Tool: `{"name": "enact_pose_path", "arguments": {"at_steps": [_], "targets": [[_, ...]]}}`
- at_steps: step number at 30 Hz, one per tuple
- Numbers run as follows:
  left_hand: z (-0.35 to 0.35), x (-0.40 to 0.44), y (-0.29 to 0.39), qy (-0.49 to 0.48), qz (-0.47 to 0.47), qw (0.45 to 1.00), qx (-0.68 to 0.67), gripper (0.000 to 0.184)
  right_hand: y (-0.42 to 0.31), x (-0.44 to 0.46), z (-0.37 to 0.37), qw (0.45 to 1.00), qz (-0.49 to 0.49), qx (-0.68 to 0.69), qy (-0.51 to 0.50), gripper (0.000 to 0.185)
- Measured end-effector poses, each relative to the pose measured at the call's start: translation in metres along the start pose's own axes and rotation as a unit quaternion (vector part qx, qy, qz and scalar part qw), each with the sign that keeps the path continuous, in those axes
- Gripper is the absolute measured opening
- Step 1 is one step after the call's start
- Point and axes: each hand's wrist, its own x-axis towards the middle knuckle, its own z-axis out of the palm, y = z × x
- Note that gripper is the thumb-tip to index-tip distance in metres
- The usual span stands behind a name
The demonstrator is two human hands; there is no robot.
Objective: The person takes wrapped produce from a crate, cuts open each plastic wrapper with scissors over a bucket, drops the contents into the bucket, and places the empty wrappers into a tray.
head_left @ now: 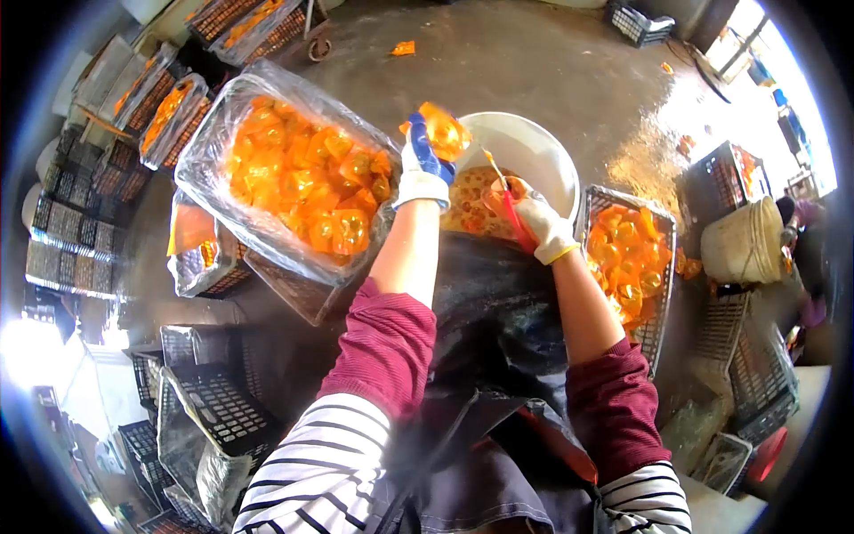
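Observation:
My left hand (424,165), in a white and blue glove, grips an orange plastic packet (445,130) above the left rim of a white bucket (544,147). In the bucket lie many small orange and pale pieces (476,200). My right hand (538,218), in a white glove with a yellow cuff, is closed around a red-handled tool (518,221) whose thin tip points up over the bucket. On the left, a crate lined with clear plastic (200,182) is heaped with orange packets (302,178). More orange packets (627,258) fill a crate to the right.
Stacked crates (76,214) stand at the far left, with further crates (218,409) at lower left. At right are a pale bucket (743,242) and part of another person (805,240). An orange scrap (403,48) lies on the floor ahead.

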Motion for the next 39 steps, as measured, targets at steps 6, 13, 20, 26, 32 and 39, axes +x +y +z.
{"name": "enact_pose_path", "arguments": {"at_steps": [6,13,20,26,32,39], "targets": [[0.002,-0.004,-0.001,-0.035,-0.009,0.998,0.053,0.045,-0.023,-0.002,0.004,0.998,0.045,-0.035,-0.035,0.034],[0.025,-0.029,0.013,-0.027,-0.053,0.983,0.171,0.047,-0.009,0.006,0.003,0.989,0.048,0.126,-0.054,0.038],[0.003,-0.005,0.005,-0.039,-0.053,0.990,0.120,0.046,-0.001,0.010,0.005,0.997,0.014,0.058,-0.040,0.044],[0.007,-0.021,0.009,-0.019,0.010,0.912,0.410,0.059,-0.020,0.000,0.005,0.999,0.029,0.009,-0.021,0.041],[0.013,-0.025,0.001,-0.032,-0.060,0.965,0.254,0.053,-0.007,0.008,0.004,1.000,0.003,0.016,0.023,0.030],[0.019,-0.032,0.003,-0.083,-0.080,0.941,0.318,0.047,-0.005,0.011,0.000,0.995,0.032,0.091,0.014,0.030]]}}
